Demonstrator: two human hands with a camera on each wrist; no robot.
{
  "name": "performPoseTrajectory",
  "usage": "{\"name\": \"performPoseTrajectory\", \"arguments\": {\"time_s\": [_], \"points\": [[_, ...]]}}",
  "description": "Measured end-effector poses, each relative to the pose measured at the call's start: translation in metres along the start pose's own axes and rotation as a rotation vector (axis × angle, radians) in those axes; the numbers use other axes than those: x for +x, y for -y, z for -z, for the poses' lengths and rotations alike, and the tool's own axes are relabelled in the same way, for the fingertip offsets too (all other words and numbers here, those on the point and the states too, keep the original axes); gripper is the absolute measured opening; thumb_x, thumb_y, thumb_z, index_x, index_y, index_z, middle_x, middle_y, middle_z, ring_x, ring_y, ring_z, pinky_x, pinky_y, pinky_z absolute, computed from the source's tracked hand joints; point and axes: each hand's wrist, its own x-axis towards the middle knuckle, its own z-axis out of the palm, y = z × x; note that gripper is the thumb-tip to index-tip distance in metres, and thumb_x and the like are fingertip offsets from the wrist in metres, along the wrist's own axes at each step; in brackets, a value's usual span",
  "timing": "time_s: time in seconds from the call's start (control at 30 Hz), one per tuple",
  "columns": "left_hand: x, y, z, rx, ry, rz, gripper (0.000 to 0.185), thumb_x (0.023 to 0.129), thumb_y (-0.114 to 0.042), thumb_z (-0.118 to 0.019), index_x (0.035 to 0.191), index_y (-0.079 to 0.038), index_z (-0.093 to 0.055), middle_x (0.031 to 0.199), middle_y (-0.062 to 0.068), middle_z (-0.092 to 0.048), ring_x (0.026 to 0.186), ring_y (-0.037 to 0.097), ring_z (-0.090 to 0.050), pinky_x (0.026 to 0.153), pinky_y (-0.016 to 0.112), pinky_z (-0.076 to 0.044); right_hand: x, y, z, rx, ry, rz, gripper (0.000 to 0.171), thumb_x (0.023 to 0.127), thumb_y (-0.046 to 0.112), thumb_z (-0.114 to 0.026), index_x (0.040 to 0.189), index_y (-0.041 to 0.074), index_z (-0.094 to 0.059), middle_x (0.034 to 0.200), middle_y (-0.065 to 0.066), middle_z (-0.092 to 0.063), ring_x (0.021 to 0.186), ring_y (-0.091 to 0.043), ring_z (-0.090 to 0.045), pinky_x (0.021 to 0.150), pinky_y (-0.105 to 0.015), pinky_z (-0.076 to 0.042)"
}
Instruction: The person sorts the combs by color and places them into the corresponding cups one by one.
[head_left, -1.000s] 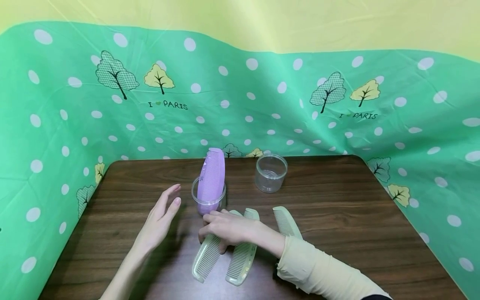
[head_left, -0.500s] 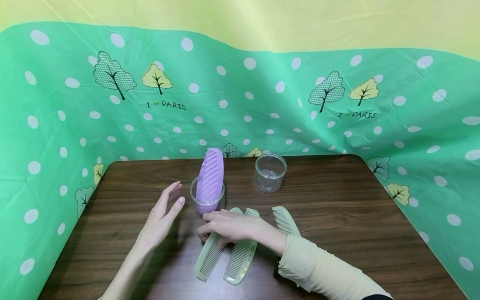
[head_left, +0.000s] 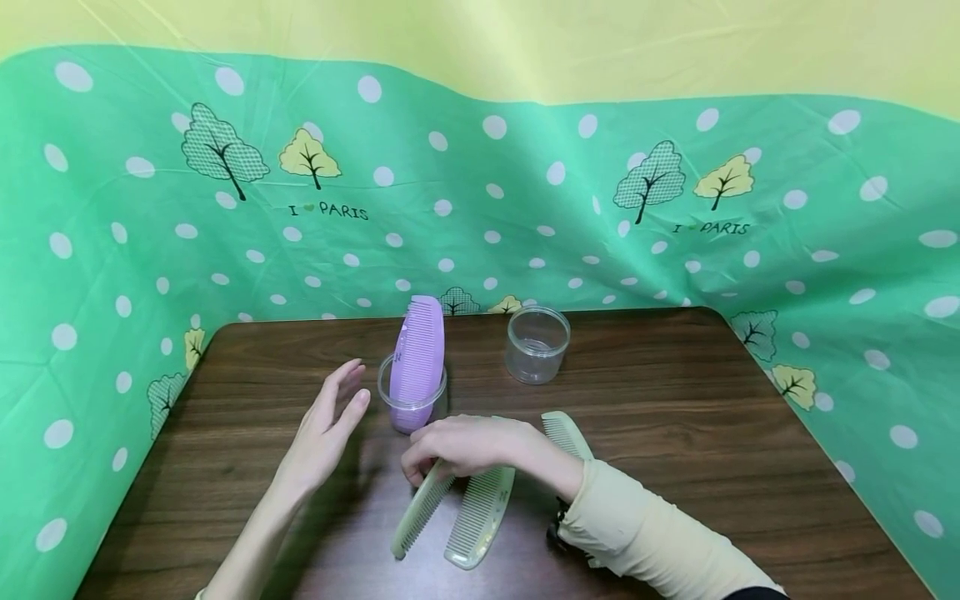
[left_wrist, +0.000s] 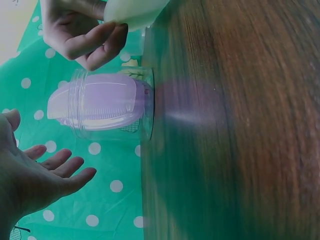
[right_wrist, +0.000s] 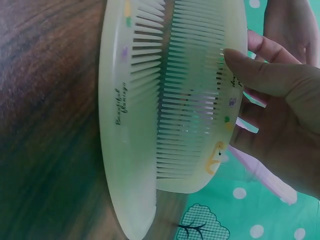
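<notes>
The right hand [head_left: 465, 446] had pinched one pale green comb [head_left: 420, 510] and tipped it off the table [head_left: 675, 433]; the left hand [head_left: 330, 429] stayed spread beside the cup [head_left: 412, 398] holding the purple comb [head_left: 416, 354].

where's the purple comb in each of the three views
Head view: the purple comb stands upright in a clear cup at table centre, between the two hands.
Left wrist view: purple comb at left centre, lying sideways in the picture inside the clear cup.
Right wrist view: only a purple sliver behind the right hand, probably the comb.
Shared landmark: the green dotted cloth.
</notes>
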Motion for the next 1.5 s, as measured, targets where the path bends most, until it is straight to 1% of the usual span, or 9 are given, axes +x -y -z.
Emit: {"name": "performPoseTrajectory", "arguments": {"time_s": [0.2,0.43,0.67,0.83,0.97,1.13,1.3,1.43,1.5], "points": [[0.001,-0.002,0.000,-0.004,-0.004,-0.009,0.054,0.110,-0.034,-0.046,0.159,-0.016,-0.031,0.162,0.017,-0.042,0.151,0.040,-0.038,0.121,0.060,-0.033,-0.005,0.000,0.007,0.030,-0.002,-0.002,0.021,0.090,0.008,-0.074,0.097,0.026,-0.068,0.091,0.012,-0.061,0.085,0.002,-0.055,0.070,-0.013,-0.044],[0.004,-0.008,-0.001,-0.019,-0.025,-0.027,0.052,0.110,-0.034,-0.048,0.158,-0.020,-0.033,0.161,0.012,-0.043,0.150,0.036,-0.041,0.120,0.059,-0.035,-0.014,-0.003,0.017,0.092,-0.046,0.012,0.018,0.093,0.009,-0.072,0.103,0.023,-0.066,0.094,0.009,-0.064,0.088,0.000,-0.056,0.077,-0.014,-0.045],[0.015,-0.020,-0.007,-0.064,-0.046,-0.093,0.050,0.109,-0.029,-0.050,0.157,-0.020,-0.037,0.159,0.011,-0.047,0.148,0.035,-0.045,0.120,0.056,-0.037,-0.034,-0.008,0.028,0.159,-0.131,0.047,0.014,0.095,0.009,-0.070,0.104,0.019,-0.066,0.098,0.007,-0.064,0.091,-0.001,-0.057,0.084,-0.015,-0.049],[0.025,-0.034,-0.017,-0.110,-0.057,-0.149,0.049,0.108,-0.027,-0.054,0.155,-0.021,-0.040,0.155,0.010,-0.051,0.145,0.031,-0.049,0.118,0.053,-0.040,-0.056,-0.015,0.035,0.209,-0.197,0.053,0.014,0.097,0.010,-0.068,0.106,0.020,-0.067,0.097,0.006,-0.064,0.092,-0.002,-0.057,0.085,-0.018,-0.051],[0.034,-0.045,-0.026,-0.153,-0.040,-0.204,0.052,0.106,-0.024,-0.058,0.155,-0.020,-0.041,0.155,0.011,-0.052,0.145,0.028,-0.049,0.118,0.052,-0.041,-0.075,-0.023,0.039,0.245,-0.261,0.075,0.014,0.098,0.010,-0.067,0.108,0.019,-0.067,0.100,0.006,-0.065,0.092,-0.002,-0.057,0.084,-0.020,-0.053],[0.044,-0.055,-0.037,-0.185,-0.012,-0.258,0.056,0.104,-0.020,-0.061,0.155,-0.012,-0.040,0.153,0.013,-0.053,0.144,0.024,-0.050,0.118,0.049,-0.042,-0.095,-0.030,0.043,0.302,-0.330,0.066,0.013,0.099,0.011,-0.066,0.109,0.019,-0.066,0.103,0.007,-0.066,0.096,-0.005,-0.060,0.086,-0.024,-0.054],[0.053,-0.062,-0.050,-0.216,0.028,-0.269,0.056,0.103,-0.021,-0.062,0.154,-0.016,-0.042,0.152,0.010,-0.054,0.142,0.024,-0.052,0.117,0.046,-0.045,-0.112,-0.033,0.045,0.359,-0.383,0.018,0.011,0.100,0.016,-0.067,0.108,0.023,-0.066,0.104,0.010,-0.065,0.098,-0.006,-0.060,0.088,-0.025,-0.053],[0.062,-0.068,-0.064,-0.228,0.059,-0.262,0.056,0.103,-0.025,-0.063,0.154,-0.023,-0.041,0.152,0.006,-0.053,0.143,0.023,-0.051,0.117,0.048,-0.044,-0.124,-0.035,0.047,0.363,-0.426,-0.002,0.009,0.101,0.019,-0.066,0.107,0.025,-0.066,0.104,0.011,-0.065,0.099,-0.007,-0.061,0.088,-0.026,-0.053],[0.068,-0.071,-0.071,-0.227,0.075,-0.259,0.055,0.103,-0.027,-0.062,0.154,-0.023,-0.041,0.152,0.006,-0.052,0.143,0.024,-0.050,0.118,0.048,-0.044,-0.131,-0.036,0.048,0.366,-0.445,-0.013,0.009,0.101,0.019,-0.066,0.107,0.025,-0.065,0.103,0.010,-0.065,0.098,-0.008,-0.062,0.088,-0.027,-0.053]]}}
